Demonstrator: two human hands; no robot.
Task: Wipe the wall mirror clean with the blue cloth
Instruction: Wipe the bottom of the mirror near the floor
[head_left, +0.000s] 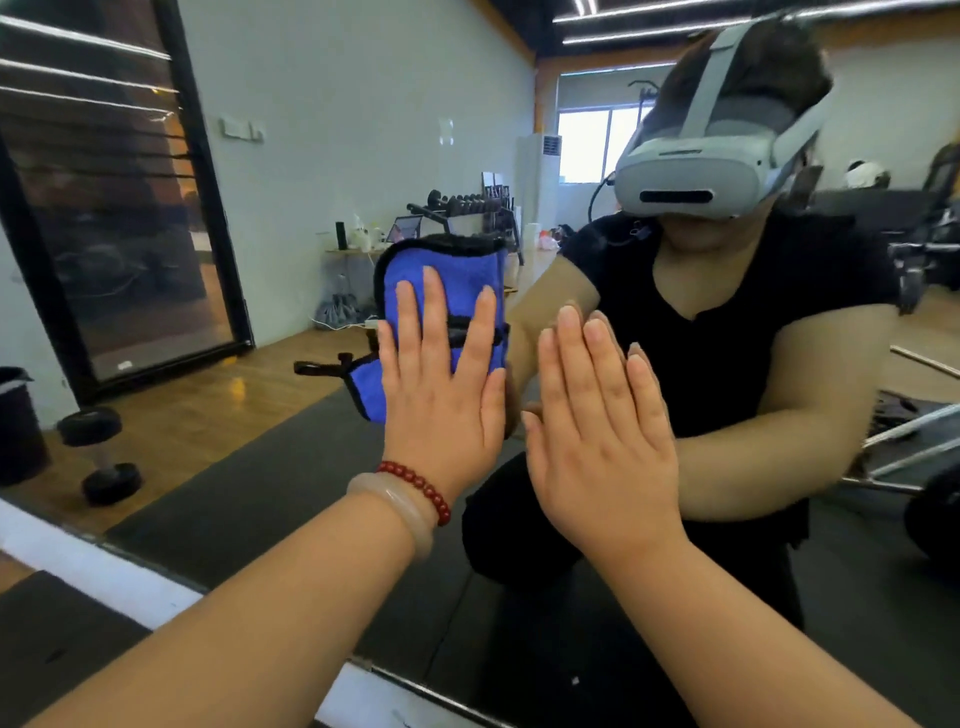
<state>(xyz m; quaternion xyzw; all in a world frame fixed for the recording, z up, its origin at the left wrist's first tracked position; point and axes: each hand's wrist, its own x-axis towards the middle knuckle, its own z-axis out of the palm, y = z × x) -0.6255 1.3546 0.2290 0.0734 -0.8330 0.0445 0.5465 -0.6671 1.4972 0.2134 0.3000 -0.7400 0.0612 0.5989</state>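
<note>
The wall mirror (322, 156) fills nearly the whole view and reflects a gym room and a person in a headset. A folded blue cloth (457, 275) with black trim lies flat against the glass at centre left. My left hand (441, 379), with a red bead bracelet and a pale bangle at the wrist, presses the cloth onto the mirror with straight fingers. My right hand (597, 415) lies flat on the bare glass just to the right of the cloth, fingers straight and together, holding nothing.
The mirror's lower edge and a white wall strip (104, 571) run diagonally across the lower left. Reflected in the glass are a dumbbell (98, 452), a dark bin (18, 421), a dumbbell rack (462, 208) and wooden flooring.
</note>
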